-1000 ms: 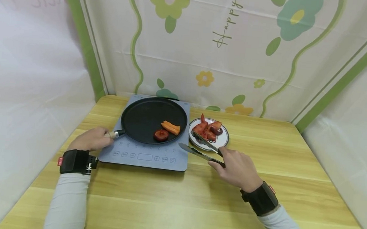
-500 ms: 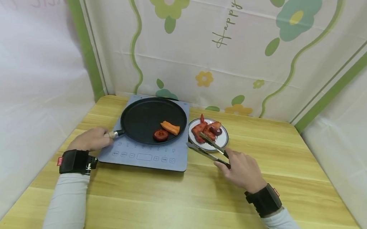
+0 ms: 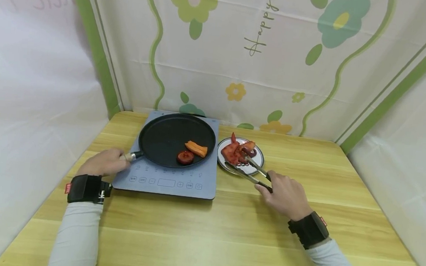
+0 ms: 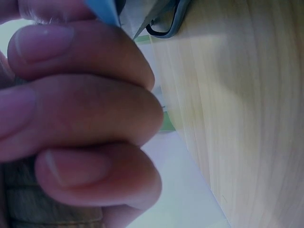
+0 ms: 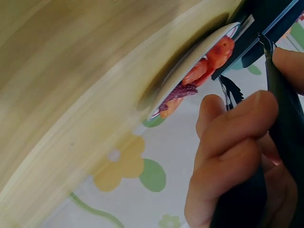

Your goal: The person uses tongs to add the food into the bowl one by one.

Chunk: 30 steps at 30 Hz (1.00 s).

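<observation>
My left hand (image 3: 101,162) grips the handle (image 3: 131,157) of a round black frying pan (image 3: 167,135); curled fingers (image 4: 90,111) fill the left wrist view. Inside the pan lie an orange strip of food (image 3: 196,149) and a round dark-red slice (image 3: 185,157). My right hand (image 3: 287,196) holds metal tongs (image 3: 250,177) with black grips. Their two arms stand spread, tips over the near side of a white plate (image 3: 261,155). On that plate are red-orange food pieces (image 5: 194,72) and a purple onion-like piece (image 5: 179,91). Whether the tips touch food I cannot tell.
The pan stands on a flat grey induction cooktop (image 3: 165,189) with touch buttons along its front. Plate and cooktop are side by side on a wooden table (image 3: 174,238). A flower-printed cloth (image 3: 203,61) hangs behind, with white cloth walls at both sides.
The tongs have moved right, from between cooktop and plate to over the plate's near side, and their tips have come somewhat closer together. The left hand and pan stay put.
</observation>
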Available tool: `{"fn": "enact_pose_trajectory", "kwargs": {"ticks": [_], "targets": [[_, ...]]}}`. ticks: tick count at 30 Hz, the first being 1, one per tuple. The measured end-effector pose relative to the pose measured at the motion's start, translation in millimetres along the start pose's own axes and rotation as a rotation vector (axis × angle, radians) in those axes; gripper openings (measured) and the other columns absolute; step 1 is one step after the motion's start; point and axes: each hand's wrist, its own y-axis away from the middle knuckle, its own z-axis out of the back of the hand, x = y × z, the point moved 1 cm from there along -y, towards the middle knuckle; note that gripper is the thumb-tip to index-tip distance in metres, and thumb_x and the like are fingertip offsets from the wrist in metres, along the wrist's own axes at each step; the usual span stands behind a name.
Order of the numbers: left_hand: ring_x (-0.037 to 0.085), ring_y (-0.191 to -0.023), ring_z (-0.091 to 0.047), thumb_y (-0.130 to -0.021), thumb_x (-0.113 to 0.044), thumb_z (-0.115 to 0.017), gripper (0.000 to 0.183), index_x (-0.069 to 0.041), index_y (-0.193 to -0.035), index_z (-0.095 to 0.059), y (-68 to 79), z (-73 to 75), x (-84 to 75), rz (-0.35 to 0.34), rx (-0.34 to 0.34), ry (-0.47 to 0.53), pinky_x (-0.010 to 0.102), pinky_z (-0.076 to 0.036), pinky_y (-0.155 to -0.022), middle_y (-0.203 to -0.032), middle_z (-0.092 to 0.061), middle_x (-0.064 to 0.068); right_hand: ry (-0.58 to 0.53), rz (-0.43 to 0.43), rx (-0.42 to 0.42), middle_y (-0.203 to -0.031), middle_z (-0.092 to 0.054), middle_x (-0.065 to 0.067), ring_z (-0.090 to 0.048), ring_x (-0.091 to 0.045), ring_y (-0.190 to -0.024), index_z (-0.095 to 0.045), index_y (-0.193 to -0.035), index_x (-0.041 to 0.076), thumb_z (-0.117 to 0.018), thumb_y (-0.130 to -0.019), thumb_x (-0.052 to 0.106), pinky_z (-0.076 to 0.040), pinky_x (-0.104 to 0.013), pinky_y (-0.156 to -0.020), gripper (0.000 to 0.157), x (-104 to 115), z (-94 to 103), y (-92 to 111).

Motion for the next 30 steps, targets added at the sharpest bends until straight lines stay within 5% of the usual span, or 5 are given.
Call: {"fn": "enact_pose_trajectory", "kwargs": {"ticks": [20, 30], "targets": [[0.019, -0.064, -0.044, -0.081, -0.024, -0.052, 0.018, -0.008, -0.077, -0.047, 0.9, -1.1, 1.5, -0.01, -0.002, -0.011, 0.03, -0.032, -0.057, -0.071, -0.043, 0.003, 0.031, -0.054, -0.027, -0.066, -0.055, -0.005, -0.045, -0.017, -0.05, -0.058, -0.111, 0.003, -0.055, -0.088, 0.06, -0.03, -0.03, -0.042, 0.061, -28, -7.4, -9], [0.019, -0.064, -0.044, -0.082, -0.025, -0.051, 0.018, -0.009, -0.076, -0.046, 1.3, -0.9, 0.9, -0.007, -0.008, -0.011, 0.03, -0.032, -0.057, -0.071, -0.043, 0.003, 0.071, -0.039, -0.089, -0.062, -0.054, -0.006, -0.046, -0.019, -0.047, -0.059, -0.095, 0.004, -0.059, -0.086, 0.057, -0.03, -0.031, -0.04, 0.054, -39, -7.5, -15]]}}
